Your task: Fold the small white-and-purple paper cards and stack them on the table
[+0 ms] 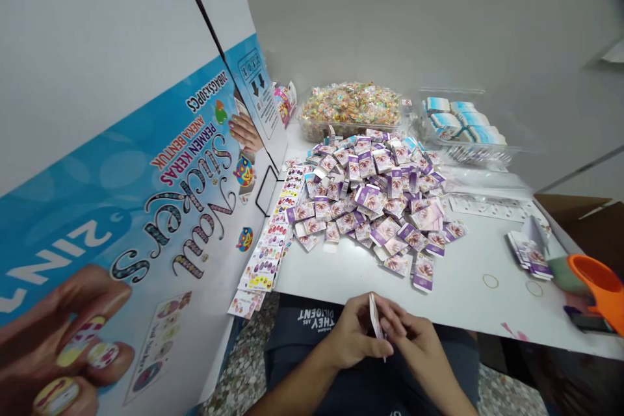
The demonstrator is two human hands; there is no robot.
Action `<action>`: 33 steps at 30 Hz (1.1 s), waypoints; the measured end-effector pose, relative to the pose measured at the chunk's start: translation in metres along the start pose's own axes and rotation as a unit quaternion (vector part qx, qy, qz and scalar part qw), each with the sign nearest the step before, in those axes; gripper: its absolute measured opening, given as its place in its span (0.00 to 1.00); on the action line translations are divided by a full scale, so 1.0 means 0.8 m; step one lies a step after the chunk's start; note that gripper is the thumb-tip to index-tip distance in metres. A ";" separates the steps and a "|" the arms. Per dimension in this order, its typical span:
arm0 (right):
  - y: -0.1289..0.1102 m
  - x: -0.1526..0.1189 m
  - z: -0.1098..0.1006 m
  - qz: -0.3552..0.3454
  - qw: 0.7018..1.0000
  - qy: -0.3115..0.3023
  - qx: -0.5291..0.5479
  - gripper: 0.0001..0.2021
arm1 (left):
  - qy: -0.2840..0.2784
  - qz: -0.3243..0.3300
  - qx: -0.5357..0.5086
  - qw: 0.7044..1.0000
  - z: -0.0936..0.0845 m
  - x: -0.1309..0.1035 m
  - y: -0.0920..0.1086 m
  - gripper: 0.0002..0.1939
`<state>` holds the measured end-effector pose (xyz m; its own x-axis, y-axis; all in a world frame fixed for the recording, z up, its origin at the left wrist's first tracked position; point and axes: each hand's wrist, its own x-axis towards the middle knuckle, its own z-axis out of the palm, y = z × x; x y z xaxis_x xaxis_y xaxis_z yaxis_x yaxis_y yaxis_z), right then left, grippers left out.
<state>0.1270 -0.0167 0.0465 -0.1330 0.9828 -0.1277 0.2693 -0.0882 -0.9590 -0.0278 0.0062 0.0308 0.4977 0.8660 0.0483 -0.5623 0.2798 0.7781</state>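
Observation:
Above my lap, at the table's front edge, my left hand is closed around a small flattened carton standing nearly edge-on to me. The fingers of my right hand press against the carton's other side, and part of it is hidden behind them. Just beyond both hands spreads a big heap of small purple-and-white cartons, some with flaps standing up. Long strips of nail stickers lie along the heap's left side.
A large Nail Stickers box stands on the left. Behind the heap are a clear tub of wrapped candies and a clear tray of blue-and-white packs. To the right lie flat cartons, rubber bands and an orange-handled tool.

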 end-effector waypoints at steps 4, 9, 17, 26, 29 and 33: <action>0.012 -0.011 -0.016 -0.124 0.969 0.186 -0.108 0.12 | 0.023 -0.073 -0.061 0.995 -0.012 -0.003 -0.011 0.26; 0.006 -0.024 -0.019 -0.239 0.953 0.110 -0.147 0.14 | -0.056 -0.210 -0.101 0.971 -0.013 -0.008 -0.023 0.28; -0.014 -0.014 -0.029 -0.138 0.983 -0.089 -0.088 0.11 | -0.037 -0.196 -0.072 0.977 0.005 -0.014 -0.039 0.34; -0.006 0.010 -0.014 -0.184 0.935 -0.084 -0.292 0.08 | 0.114 -0.198 0.074 0.971 -0.015 -0.004 -0.031 0.23; 0.013 0.009 -0.001 -0.195 0.934 -0.001 -0.300 0.06 | 0.213 -0.225 -0.043 0.950 -0.009 -0.002 -0.048 0.26; 0.029 0.003 0.007 -0.183 0.953 0.103 -0.218 0.08 | 0.341 -0.147 -0.088 0.924 0.004 0.001 -0.048 0.19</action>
<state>0.1279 -0.0172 0.0226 -0.1163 0.9499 0.2900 0.6174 0.2979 -0.7281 -0.0039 -0.0052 0.0025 0.1479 0.7853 -0.6011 -0.5981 0.5551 0.5780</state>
